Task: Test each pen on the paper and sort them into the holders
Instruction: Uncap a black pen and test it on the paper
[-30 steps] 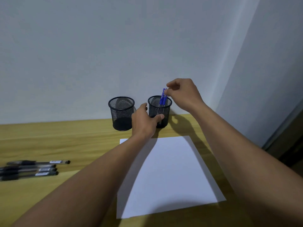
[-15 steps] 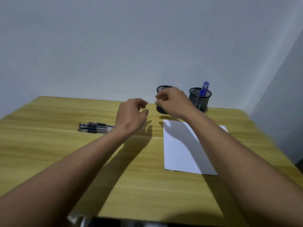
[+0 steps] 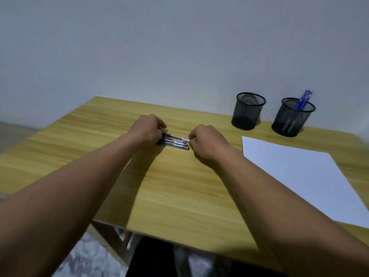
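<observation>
Standing apart: empty left holder (image 3: 248,110), right holder (image 3: 292,116) with blue pens (image 3: 303,99); both hands' grip on black pens (image 3: 175,142) unclear.

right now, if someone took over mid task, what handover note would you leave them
Left hand: curled on the cap end of the row of black pens lying on the wooden table.
Right hand: fingertips at their tip end; grip unclear.
Done: blue pens stand in the right black mesh holder.
Left: test the black pens on the white paper sheet; left mesh holder looks empty.
</observation>
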Motion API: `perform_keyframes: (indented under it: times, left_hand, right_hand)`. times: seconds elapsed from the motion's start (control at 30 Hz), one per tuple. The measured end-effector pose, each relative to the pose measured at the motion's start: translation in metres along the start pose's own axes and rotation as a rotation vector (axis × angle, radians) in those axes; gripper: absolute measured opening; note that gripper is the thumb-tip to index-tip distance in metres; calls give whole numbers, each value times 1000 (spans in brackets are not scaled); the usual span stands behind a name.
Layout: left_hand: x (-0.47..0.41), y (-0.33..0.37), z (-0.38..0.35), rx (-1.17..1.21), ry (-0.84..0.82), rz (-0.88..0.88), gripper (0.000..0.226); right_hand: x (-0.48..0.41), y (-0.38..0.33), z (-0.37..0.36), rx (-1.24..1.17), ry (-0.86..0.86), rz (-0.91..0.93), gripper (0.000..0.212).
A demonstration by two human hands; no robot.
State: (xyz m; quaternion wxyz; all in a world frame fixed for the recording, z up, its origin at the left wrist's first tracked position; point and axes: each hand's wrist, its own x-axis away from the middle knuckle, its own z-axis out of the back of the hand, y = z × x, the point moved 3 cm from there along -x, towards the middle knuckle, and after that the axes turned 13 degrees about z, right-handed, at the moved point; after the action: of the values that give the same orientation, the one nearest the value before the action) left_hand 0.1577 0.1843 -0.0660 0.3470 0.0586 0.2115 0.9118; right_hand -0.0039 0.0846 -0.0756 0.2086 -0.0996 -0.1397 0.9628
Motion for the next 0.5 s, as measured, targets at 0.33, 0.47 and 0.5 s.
perform_keyframes:
  times: [0.33,0.47,0.5]
  left_hand:
    - [-6,2,8,-40,9,-113,16]
    - [-2,18,17,75,8,-167,16]
    - [0,25,19,103,6,-188,14]
  right_hand:
    - [-2,9,19,-86,253,-39,21]
    - [8,18,49,-300,419,-90,14]
    - [11,21,56,-359,454,-106,12]
